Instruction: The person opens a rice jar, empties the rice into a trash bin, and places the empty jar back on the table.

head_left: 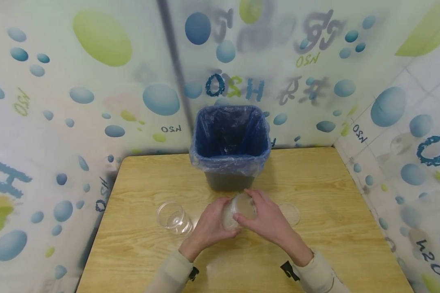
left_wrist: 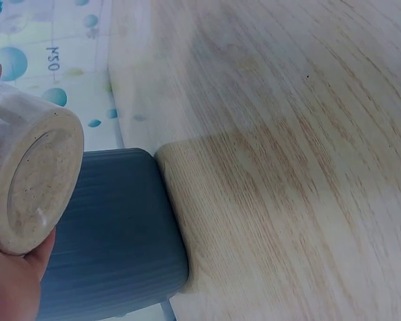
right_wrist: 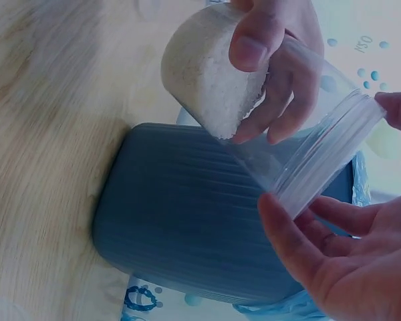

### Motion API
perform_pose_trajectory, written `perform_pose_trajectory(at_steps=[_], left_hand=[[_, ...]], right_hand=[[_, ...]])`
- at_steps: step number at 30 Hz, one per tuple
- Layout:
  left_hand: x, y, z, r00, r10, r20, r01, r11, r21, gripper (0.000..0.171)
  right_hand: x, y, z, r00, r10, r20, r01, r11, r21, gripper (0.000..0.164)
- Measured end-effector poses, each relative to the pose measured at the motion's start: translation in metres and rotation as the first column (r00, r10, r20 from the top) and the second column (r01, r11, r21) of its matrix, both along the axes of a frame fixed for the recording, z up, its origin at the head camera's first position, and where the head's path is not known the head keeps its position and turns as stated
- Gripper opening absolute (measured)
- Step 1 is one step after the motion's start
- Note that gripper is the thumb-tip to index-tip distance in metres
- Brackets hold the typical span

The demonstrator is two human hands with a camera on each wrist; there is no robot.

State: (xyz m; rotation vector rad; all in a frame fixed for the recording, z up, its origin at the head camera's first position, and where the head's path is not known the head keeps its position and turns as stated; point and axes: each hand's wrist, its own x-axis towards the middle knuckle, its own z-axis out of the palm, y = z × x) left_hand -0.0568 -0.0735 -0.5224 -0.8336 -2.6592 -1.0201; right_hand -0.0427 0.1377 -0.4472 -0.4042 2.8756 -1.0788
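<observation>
A clear jar (right_wrist: pixel 200 73) partly filled with white grains is held tilted between both hands, in front of the bin. My left hand (head_left: pixel 213 221) grips it round the body, thumb and fingers on opposite sides in the right wrist view. At the other end my right hand (head_left: pixel 265 215) holds the clear ridged lid (right_wrist: pixel 331 154) by its edge, fingertips and thumb spread round it. The left wrist view shows the jar's round base (left_wrist: pixel 45 180), with pale grains against it. To the left of the left hand stands an open clear jar (head_left: pixel 174 219).
A grey bin (head_left: pixel 230 181) lined with a blue bag (head_left: pixel 231 160) stands at the back of the wooden table (head_left: pixel 150 179), against the patterned wall (head_left: pixel 132 81). A clear round lid (head_left: pixel 290 213) lies on the table beyond the right hand.
</observation>
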Motion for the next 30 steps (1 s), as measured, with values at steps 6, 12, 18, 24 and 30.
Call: perform_pose_trajectory(at_steps=[6, 12, 18, 24, 30], left_hand=[[0.0, 0.001, -0.003, 0.999, -0.008, -0.031, 0.008, 1.0, -0.006, 0.09], [0.0, 0.0, -0.004, 1.0, -0.015, -0.017, 0.015, 1.0, 0.005, 0.089], [-0.002, 0.001, -0.004, 1.0, -0.013, -0.017, 0.014, 0.999, 0.041, 0.088], [0.0, 0.0, -0.006, 0.999, 0.03, -0.024, -0.029, 0.998, 0.049, 0.09], [0.002, -0.002, -0.006, 0.998, 0.063, -0.023, -0.062, 0.998, 0.023, 0.091]], right_hand=[[-0.002, -0.001, -0.004, 0.998, 0.061, -0.031, -0.062, 0.997, -0.034, 0.078], [-0.005, 0.001, -0.01, 0.982, 0.14, -0.127, -0.148, 0.988, -0.052, 0.077], [-0.01, 0.006, -0.014, 0.951, 0.242, -0.194, -0.264, 0.96, -0.097, 0.082], [-0.013, 0.005, -0.014, 0.942, 0.282, -0.183, -0.306, 0.944, -0.121, 0.086], [-0.009, -0.003, -0.008, 0.996, 0.087, -0.002, -0.087, 0.995, -0.055, 0.092]])
